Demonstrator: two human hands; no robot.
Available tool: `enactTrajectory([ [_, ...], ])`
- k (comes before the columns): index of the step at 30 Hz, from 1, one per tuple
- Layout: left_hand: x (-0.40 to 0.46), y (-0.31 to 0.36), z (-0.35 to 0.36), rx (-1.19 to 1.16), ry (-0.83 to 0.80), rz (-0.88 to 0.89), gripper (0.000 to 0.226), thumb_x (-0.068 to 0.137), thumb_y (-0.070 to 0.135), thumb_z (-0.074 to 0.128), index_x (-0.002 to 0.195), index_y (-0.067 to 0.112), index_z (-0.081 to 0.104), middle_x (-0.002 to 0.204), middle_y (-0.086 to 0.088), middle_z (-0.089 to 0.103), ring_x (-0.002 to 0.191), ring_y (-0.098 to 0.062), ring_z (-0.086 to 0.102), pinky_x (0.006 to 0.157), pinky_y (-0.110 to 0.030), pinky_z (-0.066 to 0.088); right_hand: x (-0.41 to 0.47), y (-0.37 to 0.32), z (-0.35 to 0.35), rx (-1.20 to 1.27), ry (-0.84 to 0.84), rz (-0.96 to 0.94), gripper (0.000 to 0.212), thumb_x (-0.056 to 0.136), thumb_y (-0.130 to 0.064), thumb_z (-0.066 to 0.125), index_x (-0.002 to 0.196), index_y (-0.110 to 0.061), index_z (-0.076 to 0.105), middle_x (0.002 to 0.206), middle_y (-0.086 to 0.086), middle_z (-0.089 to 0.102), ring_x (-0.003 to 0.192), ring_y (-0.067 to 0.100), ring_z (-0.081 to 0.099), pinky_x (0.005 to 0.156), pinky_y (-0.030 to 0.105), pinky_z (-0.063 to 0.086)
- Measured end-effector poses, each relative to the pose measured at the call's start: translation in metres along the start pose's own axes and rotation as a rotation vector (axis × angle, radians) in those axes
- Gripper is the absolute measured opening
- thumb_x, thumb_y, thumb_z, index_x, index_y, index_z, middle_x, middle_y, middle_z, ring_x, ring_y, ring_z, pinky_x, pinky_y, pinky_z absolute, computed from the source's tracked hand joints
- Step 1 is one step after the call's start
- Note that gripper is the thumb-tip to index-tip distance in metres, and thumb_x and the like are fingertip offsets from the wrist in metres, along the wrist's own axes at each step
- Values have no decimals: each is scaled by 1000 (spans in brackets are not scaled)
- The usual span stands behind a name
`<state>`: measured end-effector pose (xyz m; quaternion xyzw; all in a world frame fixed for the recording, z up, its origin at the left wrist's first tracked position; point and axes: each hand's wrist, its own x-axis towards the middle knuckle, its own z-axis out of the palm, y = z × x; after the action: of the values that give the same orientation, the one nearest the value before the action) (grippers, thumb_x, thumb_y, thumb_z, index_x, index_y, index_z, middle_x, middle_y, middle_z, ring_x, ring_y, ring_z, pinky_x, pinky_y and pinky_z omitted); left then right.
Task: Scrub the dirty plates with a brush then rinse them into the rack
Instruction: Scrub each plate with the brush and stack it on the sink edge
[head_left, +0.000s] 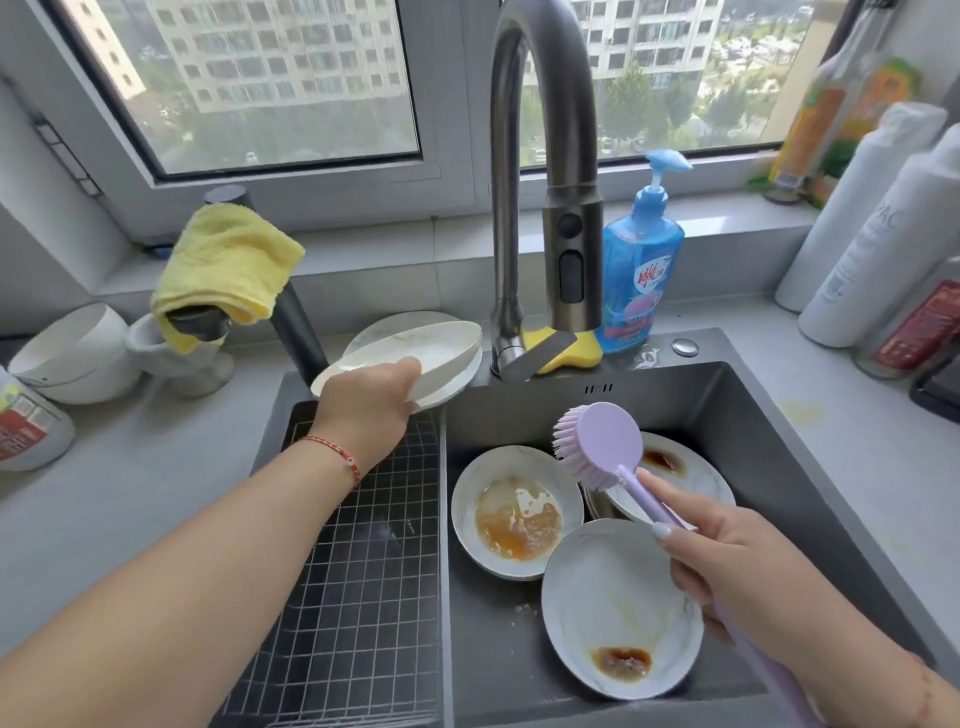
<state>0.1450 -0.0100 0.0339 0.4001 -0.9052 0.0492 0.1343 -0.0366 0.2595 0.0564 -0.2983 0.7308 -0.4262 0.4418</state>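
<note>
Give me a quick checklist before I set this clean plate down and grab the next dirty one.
1. Left hand grips the clean plate: ok.
2. Rack has free space below: ok.
3. Right hand holds the brush: ok.
4. Dirty plates within reach in the sink: ok, three show brown residue.
5. Faucet running for rinsing: not ok, no water visible.
6. Held plate fully rinsed: cannot tell.

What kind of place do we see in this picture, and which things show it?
Most likely a home kitchen, at the sink by a window. A steel sink with a tall faucet holds dirty plates, a blue dish soap bottle stands behind it, and apartment buildings show outside.
</note>
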Motion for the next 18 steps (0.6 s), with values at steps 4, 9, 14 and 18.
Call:
enactTrajectory([
  [4, 12, -8, 25, 20, -5, 54, 17, 80, 7, 77, 85, 4, 62, 63, -15, 63, 55, -38, 59, 52, -31, 34, 4, 1, -1, 31, 8, 29, 51, 98, -12, 45, 119, -58, 54, 58, 8, 29, 46, 15, 20, 42, 19, 23],
  [9, 21, -12, 45, 10, 7, 91, 16, 82, 8, 76, 82, 3, 61, 62, -14, 62, 52, -36, 57, 50, -30, 34, 7, 2, -2, 29, 30, 58, 52, 97, -12, 46, 122, -56, 53, 56, 7, 31, 43, 14, 23, 41, 20, 26],
  [14, 26, -14, 56, -4, 7, 127, 26, 74, 3, 82, 71, 4, 57, 52, -10, 54, 40, -30, 49, 47, -24, 31, 10, 5, -5, 16, 51, 82, 52, 97, -12, 46, 125, -55, 51, 53, 4, 33, 41, 13, 26, 41, 20, 28],
  [18, 27, -15, 66, 0, -15, 152, 34, 60, -7, 86, 66, 7, 56, 46, -7, 50, 34, -24, 40, 43, -20, 29, 12, 6, -5, 15, 62, 91, 52, 97, -12, 46, 125, -55, 51, 53, 4, 34, 41, 14, 26, 41, 20, 29],
])
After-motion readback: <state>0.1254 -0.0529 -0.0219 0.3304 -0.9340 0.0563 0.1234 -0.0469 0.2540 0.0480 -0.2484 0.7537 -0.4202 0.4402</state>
